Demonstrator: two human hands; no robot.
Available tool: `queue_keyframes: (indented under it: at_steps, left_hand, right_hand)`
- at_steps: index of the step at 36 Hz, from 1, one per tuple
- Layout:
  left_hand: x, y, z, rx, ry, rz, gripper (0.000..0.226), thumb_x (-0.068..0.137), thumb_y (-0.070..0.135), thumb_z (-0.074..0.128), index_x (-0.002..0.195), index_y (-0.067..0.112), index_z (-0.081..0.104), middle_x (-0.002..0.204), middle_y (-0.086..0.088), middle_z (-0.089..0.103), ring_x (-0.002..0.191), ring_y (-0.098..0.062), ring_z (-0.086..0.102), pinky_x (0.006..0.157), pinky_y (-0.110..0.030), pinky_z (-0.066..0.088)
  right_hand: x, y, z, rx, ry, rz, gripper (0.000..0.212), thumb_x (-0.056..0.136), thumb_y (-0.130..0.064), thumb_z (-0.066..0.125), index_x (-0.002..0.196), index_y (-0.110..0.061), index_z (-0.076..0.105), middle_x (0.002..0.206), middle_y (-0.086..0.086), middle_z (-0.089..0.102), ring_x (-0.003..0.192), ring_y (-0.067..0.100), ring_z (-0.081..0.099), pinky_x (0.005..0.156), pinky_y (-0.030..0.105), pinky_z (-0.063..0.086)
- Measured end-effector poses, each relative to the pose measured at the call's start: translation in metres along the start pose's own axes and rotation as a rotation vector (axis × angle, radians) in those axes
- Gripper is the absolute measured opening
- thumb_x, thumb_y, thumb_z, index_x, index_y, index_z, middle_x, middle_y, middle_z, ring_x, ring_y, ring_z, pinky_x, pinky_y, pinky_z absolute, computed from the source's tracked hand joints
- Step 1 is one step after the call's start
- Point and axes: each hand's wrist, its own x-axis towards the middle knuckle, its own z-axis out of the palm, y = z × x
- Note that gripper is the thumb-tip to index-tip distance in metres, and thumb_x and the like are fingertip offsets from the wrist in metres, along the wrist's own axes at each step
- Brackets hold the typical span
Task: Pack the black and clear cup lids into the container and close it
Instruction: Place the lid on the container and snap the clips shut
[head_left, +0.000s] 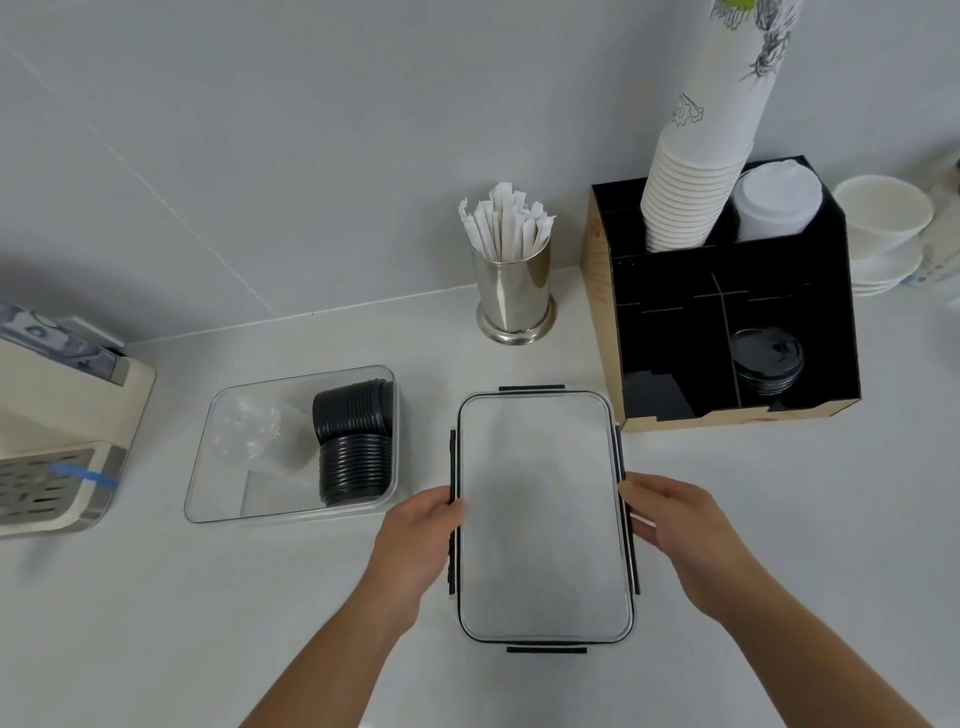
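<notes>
A clear rectangular container (218, 499) sits on the counter at centre left. Inside it lie a row of black cup lids (353, 441) on the right and clear dome lids (244, 431) on the left. The container's clear cover (543, 514), with black latches on its edges, lies flat to the right of the container. My left hand (415, 540) grips the cover's left edge and my right hand (675, 535) grips its right edge.
A steel cup of wrapped straws (511, 275) stands behind the cover. A black cardboard organiser (727, 332) at the right holds stacked paper cups, white lids and a few black lids. White bowls (883, 228) sit far right. A beige machine (57, 431) stands at the left edge.
</notes>
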Motion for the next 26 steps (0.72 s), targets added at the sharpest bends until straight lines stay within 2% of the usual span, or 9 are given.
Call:
queue_keyframes:
  at_steps: [3,5,7,10,16,19,22,26]
  left_hand:
    - [-0.006,0.008,0.001,-0.024,0.019,0.029,0.014,0.082,0.028,0.065,0.087,0.025,0.077,0.093,-0.008,0.069,0.086,-0.018,0.059,0.093,-0.039,0.048]
    - [-0.008,0.012,-0.001,-0.047,0.048,0.041,0.017,0.088,0.021,0.066,0.083,0.031,0.078,0.104,-0.008,0.074,0.097,-0.02,0.067,0.099,-0.042,0.049]
    - [-0.01,0.016,-0.003,-0.074,0.065,0.049,0.017,0.089,0.018,0.066,0.088,0.032,0.076,0.107,-0.002,0.074,0.105,-0.019,0.067,0.101,-0.043,0.05]
    - [-0.012,0.023,-0.009,-0.069,0.056,0.083,0.019,0.089,0.02,0.066,0.101,0.028,0.077,0.109,0.002,0.075,0.107,-0.017,0.068,0.102,-0.044,0.05]
    - [-0.023,0.043,-0.027,-0.073,0.046,0.159,0.021,0.091,0.014,0.063,0.096,0.029,0.077,0.105,-0.003,0.077,0.105,-0.023,0.069,0.102,-0.043,0.051]
    - [-0.025,0.049,-0.041,-0.086,0.048,0.204,0.022,0.092,0.014,0.062,0.098,0.03,0.077,0.105,-0.008,0.076,0.107,-0.03,0.068,0.1,-0.042,0.051]
    - [-0.03,0.055,-0.059,-0.149,0.044,0.223,0.021,0.093,0.012,0.061,0.096,0.026,0.077,0.094,0.002,0.079,0.102,-0.022,0.071,0.091,-0.032,0.054]
    - [-0.034,0.058,-0.083,-0.185,0.046,0.226,0.02,0.093,0.016,0.062,0.103,0.024,0.077,0.101,0.0,0.078,0.104,-0.025,0.07,0.103,-0.045,0.049]
  right_hand:
    - [0.0,-0.008,-0.002,0.001,0.006,-0.024,0.032,0.083,-0.033,0.067,0.11,-0.018,0.075,0.111,-0.005,0.076,0.111,0.016,0.067,0.108,0.042,0.045]
    - [-0.001,-0.015,-0.002,0.0,0.012,-0.037,0.028,0.086,-0.03,0.065,0.11,-0.018,0.075,0.11,-0.005,0.076,0.11,0.016,0.067,0.108,0.042,0.045]
    - [-0.002,-0.021,-0.002,0.003,0.019,-0.055,0.024,0.09,-0.026,0.063,0.109,-0.016,0.075,0.109,-0.004,0.076,0.109,0.016,0.068,0.108,0.041,0.045]
    - [-0.005,-0.03,-0.001,0.011,0.027,-0.091,0.022,0.092,-0.022,0.061,0.107,-0.015,0.076,0.107,-0.002,0.077,0.107,0.016,0.069,0.106,0.04,0.046]
    - [-0.014,-0.044,0.01,0.062,0.047,-0.164,0.031,0.089,-0.029,0.066,0.116,-0.016,0.072,0.115,-0.002,0.074,0.112,0.017,0.067,0.108,0.041,0.045]
    - [-0.024,-0.055,0.022,0.07,0.036,-0.21,0.028,0.091,-0.024,0.064,0.117,-0.016,0.072,0.116,-0.001,0.074,0.113,0.017,0.067,0.108,0.041,0.045]
    - [-0.037,-0.068,0.04,0.075,0.029,-0.268,0.023,0.094,-0.016,0.06,0.112,-0.013,0.074,0.111,0.0,0.076,0.11,0.018,0.068,0.106,0.04,0.046]
    - [-0.058,-0.088,0.066,0.029,-0.004,-0.36,0.027,0.096,-0.008,0.056,0.091,-0.02,0.08,0.099,-0.004,0.079,0.095,0.009,0.072,0.098,0.032,0.048]
